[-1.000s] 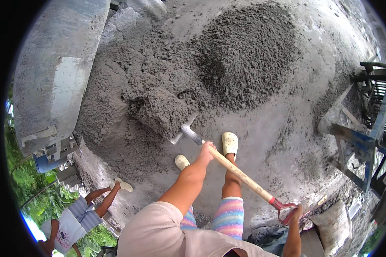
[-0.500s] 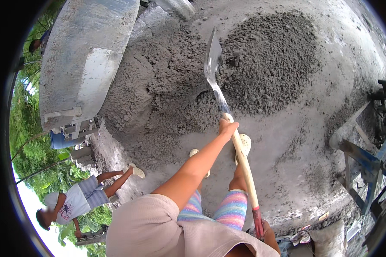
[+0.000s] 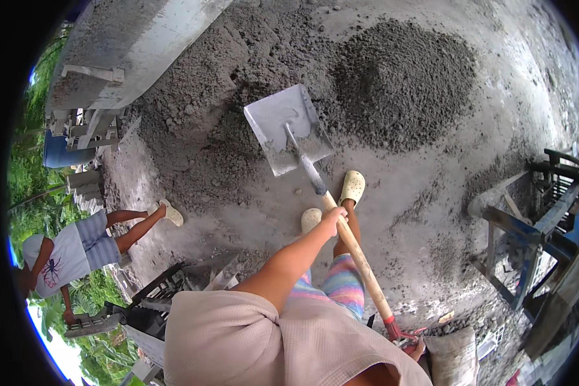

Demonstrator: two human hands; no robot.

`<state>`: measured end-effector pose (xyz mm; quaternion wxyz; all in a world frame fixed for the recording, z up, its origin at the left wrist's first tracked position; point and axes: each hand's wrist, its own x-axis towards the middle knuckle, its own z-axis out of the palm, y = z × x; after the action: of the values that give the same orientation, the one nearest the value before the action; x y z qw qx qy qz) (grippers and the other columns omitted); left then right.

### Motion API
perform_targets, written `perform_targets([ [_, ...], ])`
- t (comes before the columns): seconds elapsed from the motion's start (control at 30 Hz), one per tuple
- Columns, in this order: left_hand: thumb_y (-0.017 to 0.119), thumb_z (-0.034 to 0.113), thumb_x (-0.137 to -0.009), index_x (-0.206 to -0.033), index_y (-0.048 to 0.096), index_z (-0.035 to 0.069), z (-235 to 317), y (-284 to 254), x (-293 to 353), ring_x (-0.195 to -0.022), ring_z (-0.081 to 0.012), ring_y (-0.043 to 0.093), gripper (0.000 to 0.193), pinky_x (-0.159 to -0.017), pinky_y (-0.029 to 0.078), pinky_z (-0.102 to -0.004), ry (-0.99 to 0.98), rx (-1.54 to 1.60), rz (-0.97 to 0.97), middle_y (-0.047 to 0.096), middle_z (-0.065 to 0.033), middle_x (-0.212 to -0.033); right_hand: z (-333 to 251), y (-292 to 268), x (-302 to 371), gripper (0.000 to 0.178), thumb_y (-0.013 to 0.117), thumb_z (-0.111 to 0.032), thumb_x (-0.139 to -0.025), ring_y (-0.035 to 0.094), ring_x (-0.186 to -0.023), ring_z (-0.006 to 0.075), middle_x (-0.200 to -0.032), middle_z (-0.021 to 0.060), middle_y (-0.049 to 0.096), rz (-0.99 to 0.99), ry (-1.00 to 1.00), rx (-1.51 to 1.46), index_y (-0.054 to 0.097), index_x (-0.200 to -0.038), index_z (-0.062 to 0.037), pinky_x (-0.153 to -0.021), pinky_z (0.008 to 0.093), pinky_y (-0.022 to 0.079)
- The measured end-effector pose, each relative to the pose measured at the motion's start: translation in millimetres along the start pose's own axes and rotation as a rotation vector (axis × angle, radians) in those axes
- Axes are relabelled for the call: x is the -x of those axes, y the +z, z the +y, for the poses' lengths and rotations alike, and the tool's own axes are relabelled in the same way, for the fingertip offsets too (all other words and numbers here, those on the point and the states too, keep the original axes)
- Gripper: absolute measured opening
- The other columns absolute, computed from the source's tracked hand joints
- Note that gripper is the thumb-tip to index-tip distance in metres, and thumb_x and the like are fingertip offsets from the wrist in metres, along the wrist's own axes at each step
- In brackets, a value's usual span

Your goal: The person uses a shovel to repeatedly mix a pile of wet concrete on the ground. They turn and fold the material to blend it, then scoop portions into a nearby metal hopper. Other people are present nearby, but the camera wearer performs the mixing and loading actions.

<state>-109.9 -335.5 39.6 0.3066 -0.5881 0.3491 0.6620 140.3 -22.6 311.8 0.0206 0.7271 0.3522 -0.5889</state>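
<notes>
A: Far left?
B: 1 grey concrete mixer drum (image 3: 109,58). Centre: 1 square grey steel shovel w/ wooden shaft (image 3: 289,128), blade empty, raised over grey cement mix (image 3: 399,83).
A: Hands?
B: Left hand (image 3: 333,219) wrapped round mid-shaft; right hand (image 3: 418,347) at red end grip, closure can't tell. Prob. stiff, blade-heavy; hold mid-shaft + end.

One package shows: a bulging, pale grey woven sack (image 3: 453,357) at the lower right of the view. It stands on the concrete floor (image 3: 431,212) just beside the red grip end of the wooden shovel handle (image 3: 402,331). Its top is rounded and creased, and its lower part is cut off by the rim of the picture. Any print on it is too small to make out. No labels, signs or screens are in sight.
</notes>
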Motion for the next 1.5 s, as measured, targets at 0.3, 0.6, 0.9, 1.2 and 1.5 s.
perform_targets([
  [0.3,0.062,0.017,-0.066,-0.079,0.053,0.011,-217,-8,17,-0.068,-0.0202,0.057,0.017,-0.061,0.048,-0.038,-0.384,-0.007,-0.223,0.055,-0.0046,-0.071,-6,-157,80,0.039,0.047,-0.048,-0.075,0.046,-0.046,0.0145,-0.055,-0.0001,0.045,0.241,-0.26,0.01,0.051,-0.076,-0.0096,-0.042,0.027,0.041],
  [0.6,0.064,0.015,-0.069,-0.085,0.052,0.007,-338,51,7,-0.072,-0.0218,0.057,0.022,-0.063,0.049,-0.0333,-0.45,-0.133,-0.227,0.055,-0.0077,-0.075,-41,-237,-7,0.033,0.048,-0.043,-0.075,0.046,-0.046,0.0154,-0.054,0.0003,0.044,0.108,-0.337,0.074,0.05,-0.075,-0.0104,-0.041,0.029,0.041],
  [0.9,0.063,0.022,-0.072,-0.081,0.053,0.006,-328,84,-4,-0.064,-0.0196,0.055,0.021,-0.057,0.047,-0.0362,-0.116,0.057,-0.133,0.055,-0.0073,-0.072,-72,-135,-80,0.025,0.05,-0.037,-0.074,0.046,-0.045,0.0188,-0.051,0.0031,0.044,-0.096,-0.116,0.184,0.045,-0.072,-0.0125,-0.041,0.0325,0.041],
  [1.2,0.064,0.035,-0.073,-0.09,0.053,0.012,-158,48,128,-0.073,-0.0145,0.057,0.031,-0.061,0.046,-0.0281,0.281,0.051,-0.208,0.057,-0.0026,-0.079,-39,83,19,0.03,0.052,-0.036,-0.075,0.046,-0.051,0.0199,-0.059,0.0058,0.044,-0.729,-0.009,0.065,0.04,-0.07,-0.0095,-0.048,0.0329,0.042],
  [1.5,0.057,0.025,-0.079,-0.073,0.056,0.012,-123,-41,104,-0.066,-0.0165,0.06,0.015,-0.061,0.049,-0.0295,0.364,0.47,-0.415,0.061,-0.0032,-0.071,-58,69,-20,0.031,0.052,-0.04,-0.072,0.044,-0.051,0.0187,-0.054,0.0031,0.042,-0.645,0.092,0.086,0.041,-0.065,-0.012,-0.049,0.0326,0.038],
])
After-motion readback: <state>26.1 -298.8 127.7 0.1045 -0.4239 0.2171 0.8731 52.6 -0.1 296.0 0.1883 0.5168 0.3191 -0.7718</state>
